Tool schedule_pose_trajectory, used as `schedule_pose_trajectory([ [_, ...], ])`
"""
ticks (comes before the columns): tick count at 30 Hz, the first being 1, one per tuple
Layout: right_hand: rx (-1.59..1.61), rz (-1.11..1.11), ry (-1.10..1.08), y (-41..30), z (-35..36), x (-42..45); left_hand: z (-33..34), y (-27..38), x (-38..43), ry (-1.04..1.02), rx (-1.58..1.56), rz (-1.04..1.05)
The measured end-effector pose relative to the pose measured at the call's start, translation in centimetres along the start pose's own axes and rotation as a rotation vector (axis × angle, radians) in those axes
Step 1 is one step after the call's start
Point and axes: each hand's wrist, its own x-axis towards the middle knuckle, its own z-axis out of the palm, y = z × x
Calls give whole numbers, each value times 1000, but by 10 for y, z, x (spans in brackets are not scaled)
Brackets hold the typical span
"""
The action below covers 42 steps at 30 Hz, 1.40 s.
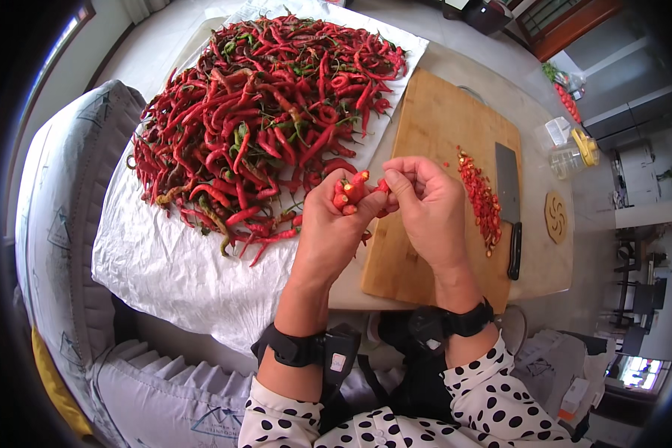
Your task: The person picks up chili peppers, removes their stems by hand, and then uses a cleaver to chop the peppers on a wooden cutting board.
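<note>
Several red chili peppers (350, 193) with their cut ends up are bunched in my left hand (336, 218). My right hand (428, 207) pinches the end of another red chili between thumb and forefinger, right beside the bunch. Both hands are above the left edge of a wooden cutting board (437, 123). Chopped red chili (481, 196) lies in a long row on the board. To its right rests a cleaver (507, 179) with a black handle. Beyond my left hand, a large heap of red chilies (246, 112), a few of them greenish, covers a white woven sheet (201, 280).
A clear jar with a yellow lid (574, 154) and a round tan coaster (555, 217) with a swirl pattern stand on the table (543, 269) to the right. A grey covered sofa (162, 392) borders the table on the left and near side.
</note>
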Motion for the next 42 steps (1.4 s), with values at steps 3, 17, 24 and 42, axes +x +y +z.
schedule_pose_trajectory([
  [3,-51,-93,-31,0,0,1,-3,-9,3,-18,-42,68],
  [17,-84,92,-230,-5,-15,5,-7,-7,3,-52,-32,146],
  [24,-128,0,-228,-2,-13,0,-13,-7,4,-86,-117,18],
  [42,-109,-59,-226,5,-10,3,-18,-8,7,-80,-322,-108],
])
